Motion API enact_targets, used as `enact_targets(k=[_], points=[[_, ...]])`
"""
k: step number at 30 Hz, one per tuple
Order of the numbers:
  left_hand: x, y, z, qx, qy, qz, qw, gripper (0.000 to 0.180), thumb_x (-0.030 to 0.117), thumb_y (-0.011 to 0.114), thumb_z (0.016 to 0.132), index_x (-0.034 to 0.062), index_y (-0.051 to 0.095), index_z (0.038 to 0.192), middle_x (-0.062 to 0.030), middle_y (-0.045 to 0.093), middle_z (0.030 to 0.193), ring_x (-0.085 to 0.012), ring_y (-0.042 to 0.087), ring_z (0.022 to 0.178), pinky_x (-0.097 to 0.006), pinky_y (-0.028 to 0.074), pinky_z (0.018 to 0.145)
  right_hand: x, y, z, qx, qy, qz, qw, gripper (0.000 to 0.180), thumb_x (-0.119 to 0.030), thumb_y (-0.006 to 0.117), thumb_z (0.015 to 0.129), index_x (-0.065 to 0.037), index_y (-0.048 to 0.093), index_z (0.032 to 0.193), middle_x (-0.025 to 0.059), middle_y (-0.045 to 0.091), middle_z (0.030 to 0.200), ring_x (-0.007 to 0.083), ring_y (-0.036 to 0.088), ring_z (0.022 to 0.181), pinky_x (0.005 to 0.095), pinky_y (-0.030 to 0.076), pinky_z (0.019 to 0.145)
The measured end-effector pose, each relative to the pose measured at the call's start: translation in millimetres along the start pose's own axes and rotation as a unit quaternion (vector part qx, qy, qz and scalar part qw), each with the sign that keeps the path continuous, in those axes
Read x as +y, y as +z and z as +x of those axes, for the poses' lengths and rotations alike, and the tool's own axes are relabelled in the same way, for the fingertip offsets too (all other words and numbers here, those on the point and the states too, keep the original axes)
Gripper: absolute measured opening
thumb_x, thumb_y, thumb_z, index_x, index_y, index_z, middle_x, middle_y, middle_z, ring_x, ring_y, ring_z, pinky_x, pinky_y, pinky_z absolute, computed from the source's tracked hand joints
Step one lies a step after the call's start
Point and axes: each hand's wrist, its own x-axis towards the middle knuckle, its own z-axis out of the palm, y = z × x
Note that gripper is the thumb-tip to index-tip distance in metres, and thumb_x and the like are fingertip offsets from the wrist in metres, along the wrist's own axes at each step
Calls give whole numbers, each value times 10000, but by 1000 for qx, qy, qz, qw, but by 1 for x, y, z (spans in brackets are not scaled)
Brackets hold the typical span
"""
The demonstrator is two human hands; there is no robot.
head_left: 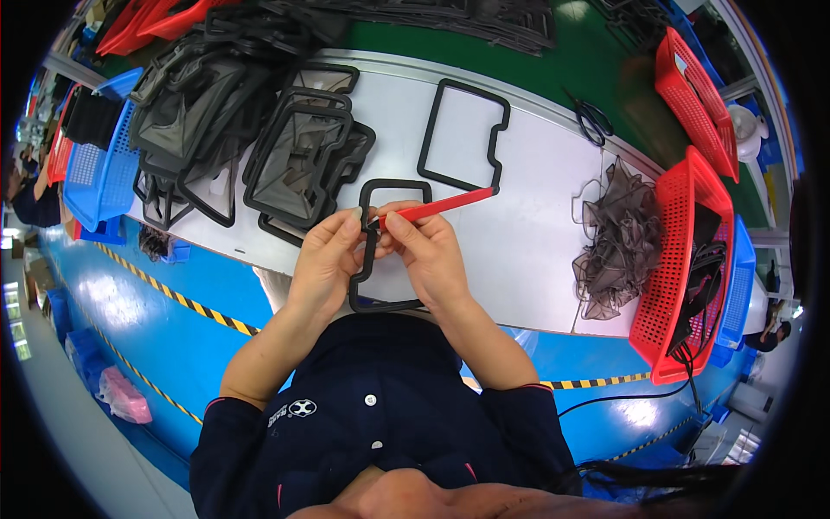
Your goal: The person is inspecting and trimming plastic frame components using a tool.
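Note:
Close to my body, a black notched rectangular frame (367, 268) is held over the near edge of the white table. My left hand (328, 259) pinches its left side. My right hand (429, 258) is closed around a slim red-handled tool (451, 203), which points up to the right; its working end lies between my fingertips at the frame's side, and its exact kind is unclear. Just beyond, another bare black frame (426, 130) lies flat. To the left, several black frames with grey mesh (298, 164) are stacked.
A larger heap of mesh frames (190, 112) covers the table's left end, beside a blue basket (104, 186). At the right lie crumpled grey mesh pieces (618, 242) next to a red basket (670, 259) with black parts. Scissors (594, 123) rest on the green surface (553, 73) behind.

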Motion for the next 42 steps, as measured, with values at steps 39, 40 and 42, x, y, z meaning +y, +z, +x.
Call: enact_targets(k=[39, 40, 42], points=[[70, 47, 26, -90, 44, 350, 931, 301, 213, 552, 885, -8, 588, 1088, -113, 628, 981, -144, 629, 830, -233, 531, 587, -176, -141, -118, 410, -324, -651, 550, 179, -118, 455, 924, 15, 573, 925, 92, 551, 915, 191, 528, 886, 293, 396, 822], [69, 45, 33, -88, 70, 389, 914, 292, 215, 563, 880, -8, 600, 1064, -95, 634, 929, -129, 620, 790, -224, 517, 575, -173, -133, -117, 407, -359, -586, 601, 169, -108, 457, 921, 12, 575, 936, 87, 560, 897, 175, 532, 874, 287, 397, 825], [69, 41, 40, -71, 92, 458, 881, 268, 211, 578, 872, -8, 620, 1020, -60, 638, 844, -101, 597, 710, -209, 497, 561, -163, -115, -112, 406, -416, -440, 685, 154, -86, 462, 914, 6, 578, 958, 77, 578, 861, 145, 539, 849, 275, 399, 832]])
